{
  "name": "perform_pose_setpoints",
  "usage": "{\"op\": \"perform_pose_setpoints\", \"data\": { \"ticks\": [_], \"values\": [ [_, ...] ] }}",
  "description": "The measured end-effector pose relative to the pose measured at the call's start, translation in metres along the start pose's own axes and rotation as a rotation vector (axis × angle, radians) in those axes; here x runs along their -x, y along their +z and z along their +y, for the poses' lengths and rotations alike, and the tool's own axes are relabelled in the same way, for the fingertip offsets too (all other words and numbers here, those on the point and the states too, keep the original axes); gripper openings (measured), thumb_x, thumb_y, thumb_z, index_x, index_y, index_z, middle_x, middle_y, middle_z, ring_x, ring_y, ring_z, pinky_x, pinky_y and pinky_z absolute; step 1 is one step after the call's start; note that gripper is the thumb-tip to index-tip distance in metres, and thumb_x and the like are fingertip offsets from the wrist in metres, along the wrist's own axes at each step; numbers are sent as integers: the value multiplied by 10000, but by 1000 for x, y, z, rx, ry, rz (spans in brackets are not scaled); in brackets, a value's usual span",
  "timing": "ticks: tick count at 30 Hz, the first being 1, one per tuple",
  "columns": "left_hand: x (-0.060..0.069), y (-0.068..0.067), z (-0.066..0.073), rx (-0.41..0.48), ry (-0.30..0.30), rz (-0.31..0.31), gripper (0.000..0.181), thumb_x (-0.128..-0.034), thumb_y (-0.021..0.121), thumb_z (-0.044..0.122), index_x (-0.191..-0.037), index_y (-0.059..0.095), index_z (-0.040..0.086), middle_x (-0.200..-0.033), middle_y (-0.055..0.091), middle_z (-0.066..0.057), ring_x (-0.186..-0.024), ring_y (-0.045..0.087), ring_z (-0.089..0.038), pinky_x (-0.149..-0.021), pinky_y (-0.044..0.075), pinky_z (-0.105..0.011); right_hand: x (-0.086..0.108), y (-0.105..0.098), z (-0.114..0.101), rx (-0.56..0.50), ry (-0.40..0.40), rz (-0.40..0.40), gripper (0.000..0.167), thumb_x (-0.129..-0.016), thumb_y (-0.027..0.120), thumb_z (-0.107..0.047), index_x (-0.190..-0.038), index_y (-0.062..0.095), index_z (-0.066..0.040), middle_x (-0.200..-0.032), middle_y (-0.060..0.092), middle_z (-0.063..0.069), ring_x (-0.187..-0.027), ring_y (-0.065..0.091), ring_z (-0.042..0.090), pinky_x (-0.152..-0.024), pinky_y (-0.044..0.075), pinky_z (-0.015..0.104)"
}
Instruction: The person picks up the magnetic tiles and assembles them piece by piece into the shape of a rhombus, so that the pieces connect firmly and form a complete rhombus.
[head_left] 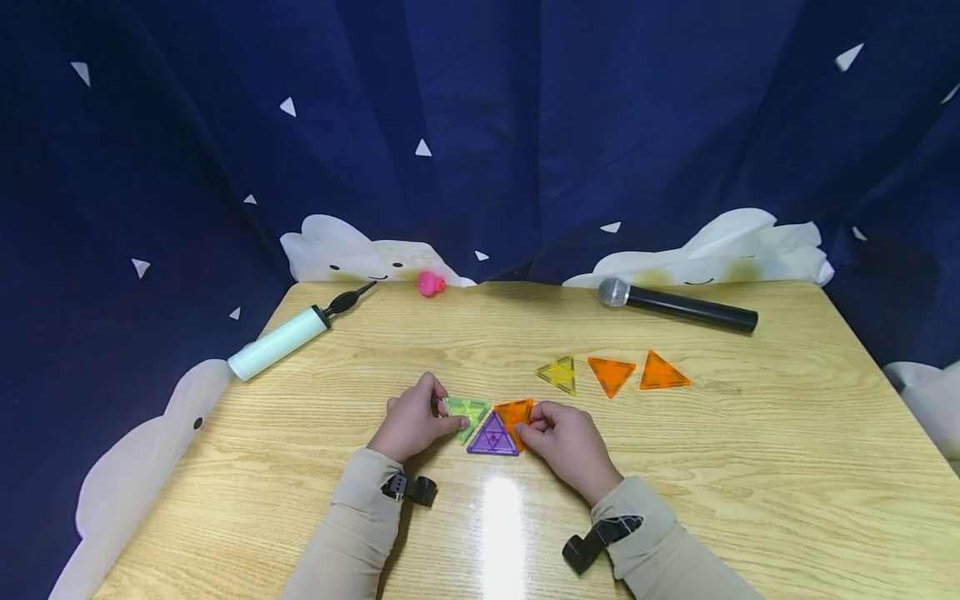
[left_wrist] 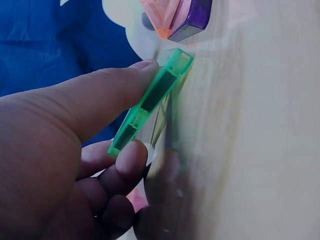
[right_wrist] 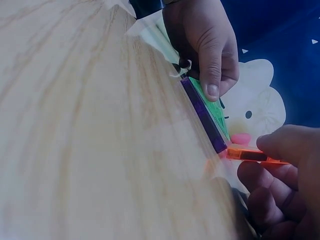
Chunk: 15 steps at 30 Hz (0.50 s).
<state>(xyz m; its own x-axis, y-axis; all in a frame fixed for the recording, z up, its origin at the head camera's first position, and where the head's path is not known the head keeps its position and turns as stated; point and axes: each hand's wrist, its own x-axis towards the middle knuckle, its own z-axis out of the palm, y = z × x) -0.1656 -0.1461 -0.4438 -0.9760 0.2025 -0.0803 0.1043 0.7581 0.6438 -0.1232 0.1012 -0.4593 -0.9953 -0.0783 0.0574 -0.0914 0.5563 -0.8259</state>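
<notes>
Between the hands, a purple triangular magnetic tile (head_left: 493, 437) lies on the wooden table. My left hand (head_left: 417, 419) pinches a green triangular magnetic tile (head_left: 467, 410) beside its left edge; the left wrist view shows thumb above and fingers below the green tile (left_wrist: 150, 105), which is tilted. An orange triangular magnetic tile (head_left: 513, 412) is at the purple tile's right edge, pinched between thumb and fingers of my right hand (head_left: 572, 443). In the right wrist view, the orange tile (right_wrist: 250, 154) meets a corner of the purple tile (right_wrist: 204, 115).
Behind the hands lie a yellow triangular tile (head_left: 558, 375) and two orange ones, the middle tile (head_left: 611, 375) and the right tile (head_left: 662, 372). Farther back are a black microphone (head_left: 690, 308), a pink toy (head_left: 430, 284) and a light-blue hand pump (head_left: 281, 342). A dark blue curtain (head_left: 480, 108) hangs behind.
</notes>
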Motion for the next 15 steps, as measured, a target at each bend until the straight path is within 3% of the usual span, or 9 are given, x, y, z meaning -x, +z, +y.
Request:
{"op": "perform_pose_setpoints", "data": {
  "ticks": [15],
  "values": [
    [0,-1,0,-2,0,-2,435,-809,855,321,-988,511,124,-784,581,51,-696,514,-138,-827,269,-446,0,-1,-1,-2,0,-6,157,-846,802,-206,-793,663,-157,-683,601,-79,-623,524,96,-617,432,273]
  ]
}}
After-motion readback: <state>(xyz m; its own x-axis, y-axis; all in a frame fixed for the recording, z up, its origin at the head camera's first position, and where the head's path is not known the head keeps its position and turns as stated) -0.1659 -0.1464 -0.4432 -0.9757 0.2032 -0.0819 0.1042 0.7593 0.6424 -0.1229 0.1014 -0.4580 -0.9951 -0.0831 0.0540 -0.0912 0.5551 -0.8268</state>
